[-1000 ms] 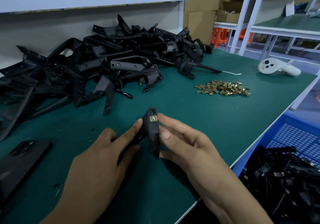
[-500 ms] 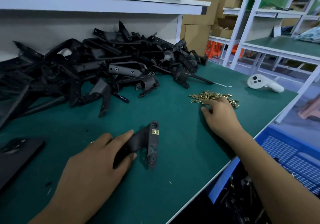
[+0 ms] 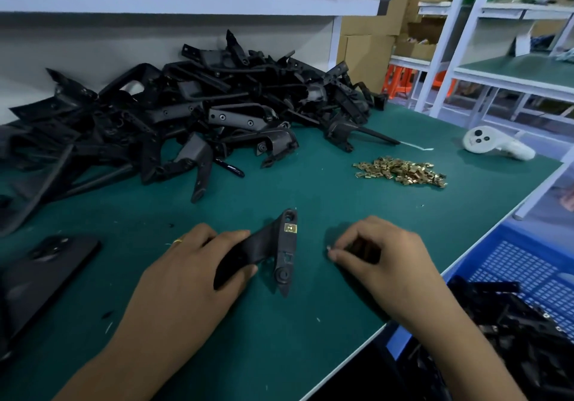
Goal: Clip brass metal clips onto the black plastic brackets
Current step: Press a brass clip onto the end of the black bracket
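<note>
A black plastic bracket (image 3: 284,245) lies on the green table mat (image 3: 310,332) in front of me, with one brass clip (image 3: 290,228) seated near its upper end. My left hand (image 3: 186,276) grips the bracket's arm from the left. My right hand (image 3: 382,257) hovers just right of the bracket, apart from it, thumb and fingers pinched on something small that is mostly hidden. A loose heap of brass clips (image 3: 402,171) sits further back on the right. A big pile of black brackets (image 3: 192,115) fills the back left.
A white controller (image 3: 497,144) lies at the far right of the table. A blue crate (image 3: 525,279) with black parts stands below the table's right edge. A black flat part (image 3: 40,270) lies at the left. A white shelf (image 3: 186,0) overhangs the back.
My right hand left the bracket, reached into the brass clip heap, and has come back beside the bracket with its fingers pinched. My left hand lowered the bracket onto the mat and keeps hold.
</note>
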Demonstrator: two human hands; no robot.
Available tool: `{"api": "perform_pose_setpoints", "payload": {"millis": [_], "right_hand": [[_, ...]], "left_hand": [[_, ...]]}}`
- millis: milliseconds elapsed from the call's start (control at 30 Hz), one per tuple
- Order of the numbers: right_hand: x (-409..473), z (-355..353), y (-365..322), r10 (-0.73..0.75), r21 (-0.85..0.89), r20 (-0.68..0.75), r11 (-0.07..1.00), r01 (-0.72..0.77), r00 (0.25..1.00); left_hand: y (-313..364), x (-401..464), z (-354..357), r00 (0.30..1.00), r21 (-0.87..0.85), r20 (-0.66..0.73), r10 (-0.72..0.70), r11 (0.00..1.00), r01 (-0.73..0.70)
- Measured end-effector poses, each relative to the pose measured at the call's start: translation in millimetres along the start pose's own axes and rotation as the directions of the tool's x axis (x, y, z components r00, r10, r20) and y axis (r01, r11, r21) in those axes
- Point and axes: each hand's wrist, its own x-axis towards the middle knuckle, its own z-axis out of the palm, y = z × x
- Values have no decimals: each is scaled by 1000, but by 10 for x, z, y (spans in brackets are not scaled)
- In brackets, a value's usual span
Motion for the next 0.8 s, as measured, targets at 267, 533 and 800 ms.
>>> {"api": "perform_pose_setpoints", "payload": {"millis": [267, 533, 800], "right_hand": [[-14, 75, -55, 168, 84, 13, 982, -168, 986], [-84, 141, -74, 60, 70, -15, 996, -59, 998], [-183, 110, -157, -126, 275, 1, 954, 121, 992]], "left_hand": [[-95, 27, 37, 1000, -51, 11, 1, 999, -1], [-60, 8, 29, 999, -95, -28, 14, 995, -17], [-50, -13, 24, 999, -83, 9, 52, 995, -51]]}}
